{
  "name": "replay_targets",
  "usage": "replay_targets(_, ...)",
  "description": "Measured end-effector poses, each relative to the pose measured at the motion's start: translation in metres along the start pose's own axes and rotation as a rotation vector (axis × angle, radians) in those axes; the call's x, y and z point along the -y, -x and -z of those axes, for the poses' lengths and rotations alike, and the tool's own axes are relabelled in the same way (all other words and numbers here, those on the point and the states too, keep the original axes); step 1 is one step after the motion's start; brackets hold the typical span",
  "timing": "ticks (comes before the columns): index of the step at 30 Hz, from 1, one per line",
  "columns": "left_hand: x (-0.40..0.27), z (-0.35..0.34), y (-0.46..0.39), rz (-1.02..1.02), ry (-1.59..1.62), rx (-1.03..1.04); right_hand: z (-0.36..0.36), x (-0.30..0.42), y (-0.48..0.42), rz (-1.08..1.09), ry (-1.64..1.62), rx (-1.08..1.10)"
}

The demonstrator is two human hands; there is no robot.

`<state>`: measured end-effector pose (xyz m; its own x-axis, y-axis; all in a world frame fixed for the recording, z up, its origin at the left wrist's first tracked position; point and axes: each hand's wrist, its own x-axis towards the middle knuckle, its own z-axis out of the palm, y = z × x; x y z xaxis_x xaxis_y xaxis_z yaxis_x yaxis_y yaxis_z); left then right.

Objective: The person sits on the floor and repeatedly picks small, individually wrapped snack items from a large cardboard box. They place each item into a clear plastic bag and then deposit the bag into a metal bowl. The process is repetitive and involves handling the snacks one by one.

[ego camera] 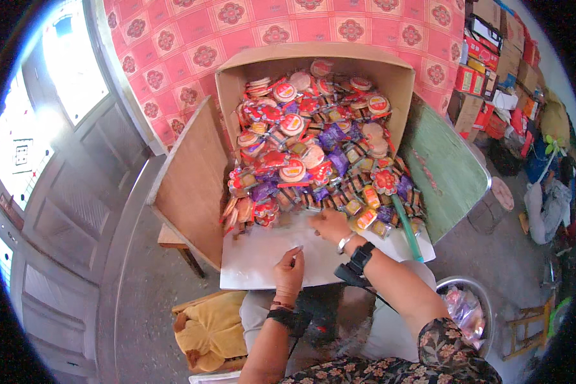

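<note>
A large cardboard box (317, 51) lies on its side, its mouth facing me, with a heap of wrapped snacks (312, 156) spilling out. Round rice crackers (293, 170) in clear and red wrappers mix with purple packets (338, 161) and small dark-banded cakes. My right hand (330, 225), wearing a silver bracelet, is at the front edge of the heap with fingers bent; blur hides whether they grip anything. Over the white board (249, 261) in front, my left hand (289, 271) is curled with thumb and forefinger together. Its inner side is hidden from view.
Boards stand on the left (192, 182) and right (446, 168) of the heap. A green strip (407, 230) lies at the heap's right. A metal basin (488, 307) holds wrapped packets by my right knee. A plush-covered seat (213, 331) is at left. Stacked cartons (509, 53) fill the far right.
</note>
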<state>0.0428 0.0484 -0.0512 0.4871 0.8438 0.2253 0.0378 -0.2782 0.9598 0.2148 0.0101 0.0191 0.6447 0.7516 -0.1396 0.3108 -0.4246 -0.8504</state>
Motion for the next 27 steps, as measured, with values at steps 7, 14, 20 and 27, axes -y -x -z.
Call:
replay_targets(7, -0.001, 0.007, 0.000, 0.131, -0.089, 0.100, -0.035, 0.035, -0.043, -0.302, -0.474, 0.057)
replay_targets(14, -0.001, -0.011, -0.001, -0.084, -0.118, 0.009, -0.035, -0.035, -0.090, 0.023, -0.328, 0.038)
replay_targets(20, 0.020, -0.003, -0.003, -0.052, -0.075, 0.009, -0.017, -0.032, -0.050, -0.032, -0.379, 0.012)
replay_targets(27, 0.010, 0.000, -0.004, -0.070, -0.094, -0.001, 0.040, 0.014, 0.046, -0.062, -0.370, 0.088)
